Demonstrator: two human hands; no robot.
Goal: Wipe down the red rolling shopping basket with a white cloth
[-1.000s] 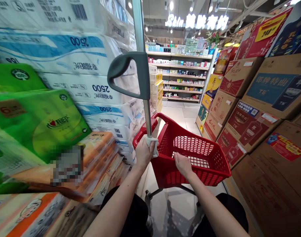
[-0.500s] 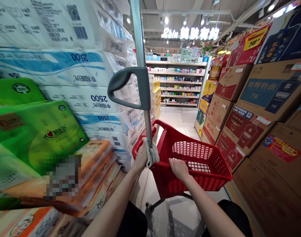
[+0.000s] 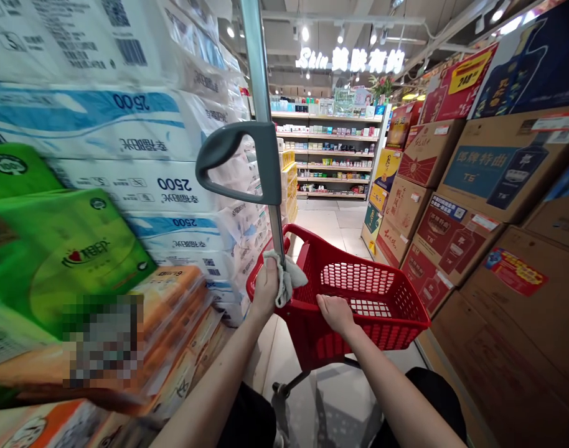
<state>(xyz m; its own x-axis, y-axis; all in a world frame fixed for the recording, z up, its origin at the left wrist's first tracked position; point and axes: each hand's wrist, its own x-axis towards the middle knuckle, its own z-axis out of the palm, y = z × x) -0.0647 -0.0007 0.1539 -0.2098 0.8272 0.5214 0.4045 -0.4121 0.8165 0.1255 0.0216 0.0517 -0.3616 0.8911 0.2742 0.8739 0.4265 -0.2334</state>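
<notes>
A red plastic shopping cart (image 3: pixel 359 264) with a perforated basket stands in front of me. From its left side a metal pole (image 3: pixel 255 68) rises, carrying a grey loop handle (image 3: pixel 235 127). My left hand (image 3: pixel 264 287) is closed around a whitish cloth (image 3: pixel 288 277), pressed against the foot of the pole at the cart's rim. My right hand (image 3: pixel 335 313) grips the near rim of the basket, fingers curled over the edge. Part of the cloth is hidden behind my left hand and the pole.
Stacked white tissue packs (image 3: pixel 158 186) rise on the left, with green packs (image 3: pixel 79 255) and orange packs (image 3: pixel 167 298) before them. Cardboard boxes (image 3: pixel 480 174) line the right. Ahead, a tiled aisle (image 3: pixel 324 218) leads to shelves (image 3: pixel 326 149) of small goods. Wheels (image 3: pixel 279 390) show under the cart.
My left hand has moved slightly up the pole with the cloth, which now spreads to the pole's right. The view has shifted a little; my right hand keeps its hold on the rim.
</notes>
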